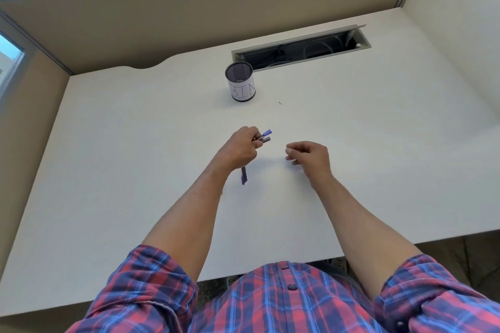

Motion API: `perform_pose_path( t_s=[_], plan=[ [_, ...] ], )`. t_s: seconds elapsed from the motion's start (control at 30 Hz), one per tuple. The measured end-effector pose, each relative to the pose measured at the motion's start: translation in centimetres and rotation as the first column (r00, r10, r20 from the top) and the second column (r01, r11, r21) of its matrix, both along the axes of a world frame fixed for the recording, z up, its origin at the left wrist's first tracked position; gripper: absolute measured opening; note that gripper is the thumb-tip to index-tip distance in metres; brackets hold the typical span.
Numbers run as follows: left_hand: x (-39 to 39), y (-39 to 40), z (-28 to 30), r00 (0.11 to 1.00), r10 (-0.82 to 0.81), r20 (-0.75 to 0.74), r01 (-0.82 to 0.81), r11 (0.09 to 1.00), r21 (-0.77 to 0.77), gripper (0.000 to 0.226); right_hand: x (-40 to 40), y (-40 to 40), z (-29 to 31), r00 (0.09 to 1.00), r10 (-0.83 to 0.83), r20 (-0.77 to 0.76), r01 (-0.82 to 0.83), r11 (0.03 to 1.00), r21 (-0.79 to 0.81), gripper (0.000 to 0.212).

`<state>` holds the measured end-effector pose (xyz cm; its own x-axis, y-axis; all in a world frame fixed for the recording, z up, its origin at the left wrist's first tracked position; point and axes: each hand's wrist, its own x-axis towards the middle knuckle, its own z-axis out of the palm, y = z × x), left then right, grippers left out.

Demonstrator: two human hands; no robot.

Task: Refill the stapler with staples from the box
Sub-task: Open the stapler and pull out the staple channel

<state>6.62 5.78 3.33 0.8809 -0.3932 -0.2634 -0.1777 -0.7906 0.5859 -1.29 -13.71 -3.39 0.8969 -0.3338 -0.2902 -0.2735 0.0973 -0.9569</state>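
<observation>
The left hand (240, 150) was clamped on the small purple stapler (263, 137), hinged open above the desk (135, 143). It looked light and rigid, best held by its body. The right hand (308, 155) hovered alongside, fingers curled; whether it pinched staples was unclear.

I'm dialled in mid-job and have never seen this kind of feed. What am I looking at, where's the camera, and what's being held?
No machine here: a person's two bare hands, filmed by one wide-angle camera on their head, looking down over a white desk. The left hand grips a small purple stapler, swung open. The right hand hovers beside it, fingers curled; whether it pinches staples is too small to tell. Behind stands a mesh cup labelled BIN. No staple box is visible.
</observation>
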Motion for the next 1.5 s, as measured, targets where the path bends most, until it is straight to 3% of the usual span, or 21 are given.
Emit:
perform_pose_path(
  t_s=[0.1,0.2,0.27,0.37,0.47,0.53,0.73,0.97,1.23,1.4,1.5],
  plan=[
    [-0.1,-0.1,-0.1,0.995,0.068,-0.069,-0.075,0.992,-0.106,0.009,0.2,0.7,0.7,0.997,0.068,0.042,-0.069,0.997,0.023,0.009],
    [-0.3,-0.1,-0.2,0.961,0.155,-0.228,-0.219,0.932,-0.289,0.011,0.7,1.9,1.6,0.987,0.129,0.096,-0.133,0.991,0.035,0.009],
    [-0.4,0.0,-0.3,0.905,0.188,-0.382,-0.357,0.824,-0.441,0.015,1.0,2.6,2.1,0.981,0.141,0.131,-0.148,0.988,0.048,0.007],
    [-0.8,-0.1,-0.4,0.779,0.140,-0.611,-0.576,0.544,-0.610,0.018,1.1,3.8,3.1,0.962,0.195,0.192,-0.208,0.977,0.049,0.017],
    [-1.0,-0.3,-0.7,0.675,0.104,-0.731,-0.720,0.312,-0.620,0.019,1.3,4.3,3.5,0.940,0.241,0.241,-0.250,0.968,0.005,0.021],
    [-1.1,-0.3,-0.9,0.623,0.106,-0.775,-0.776,0.207,-0.596,0.018,1.5,4.4,3.6,0.929,0.263,0.259,-0.270,0.963,-0.010,0.013],
    [-1.2,-0.2,-1.5,0.525,0.077,-0.848,-0.851,0.060,-0.522,0.016,2.1,4.9,3.5,0.897,0.309,0.317,-0.272,0.950,-0.155,0.017],
    [-1.7,0.3,-1.9,0.492,0.013,-0.870,-0.869,0.055,-0.491,0.014,2.8,4.9,3.9,0.885,0.325,0.334,-0.207,0.916,-0.343,0.026],
    [-2.5,0.1,-1.7,0.498,-0.027,-0.867,-0.849,0.186,-0.494,0.012,3.4,5.2,4.0,0.908,0.309,0.281,-0.197,0.910,-0.364,0.017],
    [-2.4,0.2,-1.7,0.493,0.004,-0.870,-0.847,0.229,-0.479,0.014,3.2,4.9,4.1,0.922,0.324,0.214,-0.235,0.905,-0.355,0.012],
    [-2.1,0.3,-1.9,0.504,0.068,-0.861,-0.830,0.313,-0.461,0.008,2.8,4.7,3.9,0.932,0.320,0.168,-0.254,0.910,-0.327,0.012]
  ],
)
